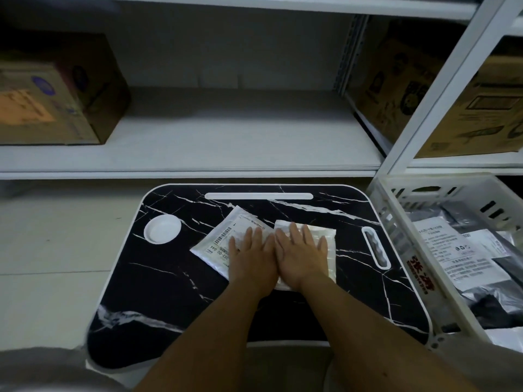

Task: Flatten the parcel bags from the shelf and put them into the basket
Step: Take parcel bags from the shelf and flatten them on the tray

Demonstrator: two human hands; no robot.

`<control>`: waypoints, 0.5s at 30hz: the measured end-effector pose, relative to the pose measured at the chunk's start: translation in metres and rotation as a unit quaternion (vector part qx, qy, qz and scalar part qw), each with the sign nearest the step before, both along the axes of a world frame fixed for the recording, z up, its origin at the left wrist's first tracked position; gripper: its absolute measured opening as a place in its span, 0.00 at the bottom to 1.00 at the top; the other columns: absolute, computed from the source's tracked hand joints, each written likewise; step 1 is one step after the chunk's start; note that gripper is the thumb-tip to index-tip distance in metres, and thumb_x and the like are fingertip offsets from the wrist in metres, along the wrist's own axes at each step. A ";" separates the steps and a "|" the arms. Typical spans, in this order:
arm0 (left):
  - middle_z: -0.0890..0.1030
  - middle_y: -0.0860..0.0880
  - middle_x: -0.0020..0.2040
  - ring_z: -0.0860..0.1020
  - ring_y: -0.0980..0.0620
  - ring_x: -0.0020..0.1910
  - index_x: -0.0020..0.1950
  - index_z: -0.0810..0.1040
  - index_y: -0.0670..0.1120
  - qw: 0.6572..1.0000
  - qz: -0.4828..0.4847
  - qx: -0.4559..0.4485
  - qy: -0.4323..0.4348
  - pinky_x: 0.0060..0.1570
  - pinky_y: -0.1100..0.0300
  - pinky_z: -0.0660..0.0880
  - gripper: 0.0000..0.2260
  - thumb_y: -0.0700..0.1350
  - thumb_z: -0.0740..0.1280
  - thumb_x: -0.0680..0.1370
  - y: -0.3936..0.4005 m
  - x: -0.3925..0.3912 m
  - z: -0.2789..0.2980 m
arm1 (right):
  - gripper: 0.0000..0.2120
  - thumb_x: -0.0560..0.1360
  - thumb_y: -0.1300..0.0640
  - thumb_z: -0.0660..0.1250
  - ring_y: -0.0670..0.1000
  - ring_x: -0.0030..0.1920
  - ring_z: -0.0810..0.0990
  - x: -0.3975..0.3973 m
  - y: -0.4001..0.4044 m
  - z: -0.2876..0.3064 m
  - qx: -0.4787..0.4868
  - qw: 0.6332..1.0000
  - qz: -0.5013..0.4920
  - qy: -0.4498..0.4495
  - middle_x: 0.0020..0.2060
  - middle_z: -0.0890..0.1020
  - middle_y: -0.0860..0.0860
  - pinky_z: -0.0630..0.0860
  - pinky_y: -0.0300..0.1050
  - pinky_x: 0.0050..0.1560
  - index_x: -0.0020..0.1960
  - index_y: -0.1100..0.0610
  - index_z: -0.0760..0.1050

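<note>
A white parcel bag (223,236) with a barcode label lies on the black marble-patterned lap table (175,278). My left hand (252,258) and my right hand (301,256) press flat on it side by side, fingers straight and pointing toward the shelf. The bag's right part (329,241) looks shiny and shows past my right hand. The white slatted basket (396,210) stands just right of the table and holds several flat grey and white parcel bags (464,250). The shelf board (215,137) in front holds no bags in its middle.
A cardboard box (53,91) sits at the shelf's left, and two more boxes (396,83) stand on the right shelves. The table has a round white cup recess (162,229), a long white slot (259,196) at its far edge and an oval slot (376,247) at right. Pale floor lies at left.
</note>
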State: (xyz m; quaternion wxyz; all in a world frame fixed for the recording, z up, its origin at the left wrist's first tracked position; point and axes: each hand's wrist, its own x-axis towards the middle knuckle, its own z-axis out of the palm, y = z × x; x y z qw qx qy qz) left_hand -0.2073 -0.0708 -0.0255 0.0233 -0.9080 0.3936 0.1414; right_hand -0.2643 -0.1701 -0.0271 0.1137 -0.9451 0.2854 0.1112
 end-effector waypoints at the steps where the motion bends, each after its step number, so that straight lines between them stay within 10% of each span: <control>1: 0.39 0.44 0.78 0.38 0.43 0.77 0.78 0.40 0.49 1.000 -0.009 0.013 0.002 0.72 0.34 0.43 0.28 0.53 0.48 0.82 0.001 0.002 -0.002 | 0.25 0.82 0.42 0.37 0.55 0.78 0.39 0.001 -0.001 -0.001 0.008 1.000 -0.004 0.015 0.79 0.44 0.49 0.39 0.64 0.74 0.78 0.41 0.45; 10: 0.48 0.43 0.79 0.50 0.43 0.77 0.78 0.48 0.46 0.994 0.104 -0.018 0.016 0.70 0.38 0.57 0.25 0.53 0.48 0.83 0.011 0.013 0.002 | 0.26 0.82 0.44 0.46 0.58 0.78 0.42 0.013 -0.001 0.005 -0.026 0.996 -0.068 0.050 0.79 0.47 0.55 0.43 0.68 0.73 0.78 0.46 0.49; 15: 0.61 0.43 0.74 0.65 0.46 0.69 0.71 0.63 0.43 0.980 0.155 -0.095 -0.081 0.62 0.54 0.68 0.19 0.44 0.57 0.80 0.041 0.043 0.021 | 0.25 0.79 0.57 0.56 0.55 0.78 0.45 0.043 0.040 0.021 -0.072 0.991 0.010 -0.116 0.78 0.52 0.54 0.48 0.61 0.74 0.76 0.55 0.58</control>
